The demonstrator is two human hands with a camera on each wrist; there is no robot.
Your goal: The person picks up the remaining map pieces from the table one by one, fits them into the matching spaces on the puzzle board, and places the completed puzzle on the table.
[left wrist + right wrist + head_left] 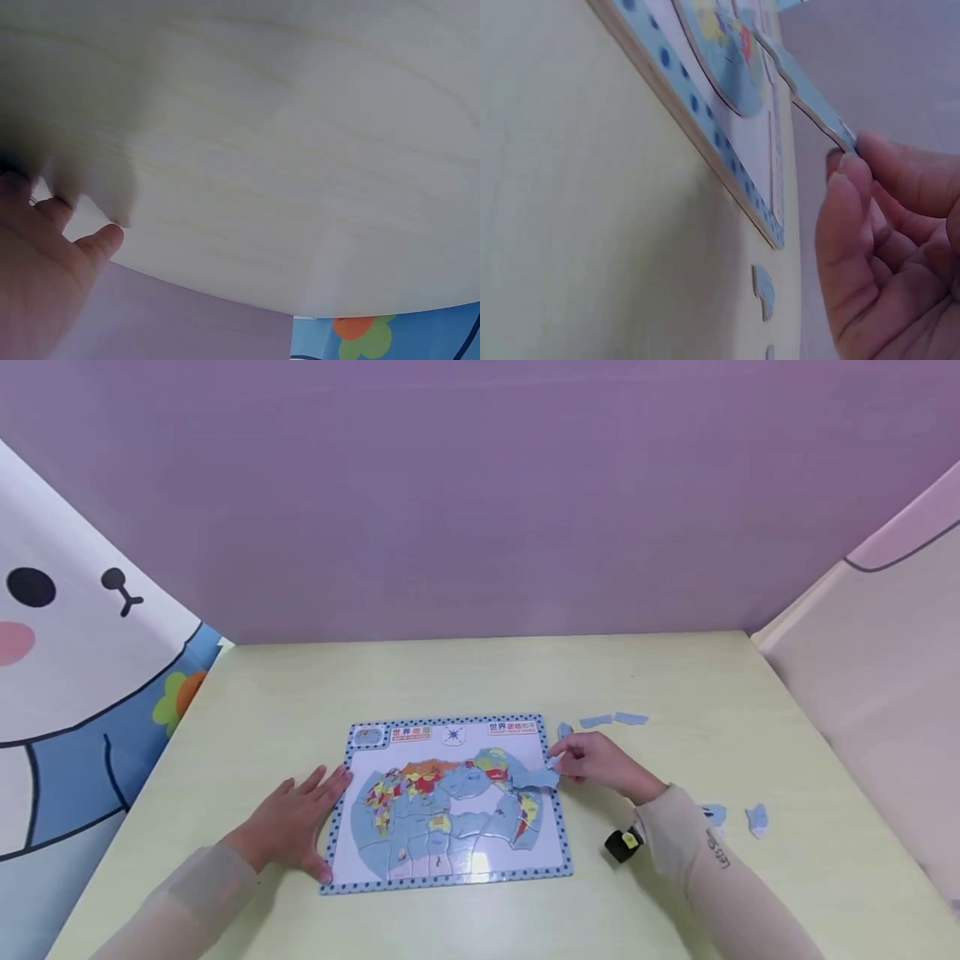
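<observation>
At lower centre of the frame, we see a white rectangular world-map puzzle board with a dotted blue border (pixel 450 885); to seat the thin, pale-blue irregular puzzle piece (pixel 536 778) well, we judge it best to match its curves to its neighbours, then press evenly. The right hand (pixel 600 764) pinches that piece between thumb and fingers over the right border; the left hand (pixel 288 822), fingers spread, touches the left edge.
</observation>
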